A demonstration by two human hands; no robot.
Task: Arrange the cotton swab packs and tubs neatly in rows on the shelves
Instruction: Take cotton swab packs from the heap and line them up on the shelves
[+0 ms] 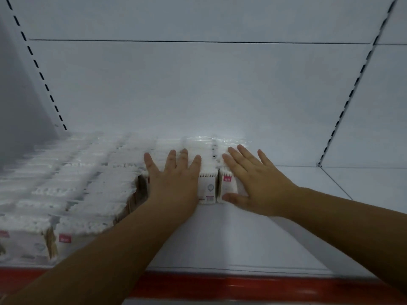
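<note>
Swab packs [83,179] stand in rows on the shelf [253,236], running leftward from my left fingers and back to the wall [198,89]. My left hand [174,181] lies flat on one pack [208,188], fingers straight and spread wide, gripping nothing. My right hand [259,181] lies the same way on its neighbour [228,187], thumb against the front face. These two packs stand just beside each other, between my hands. A red strip [242,285] runs below my forearms.
</note>
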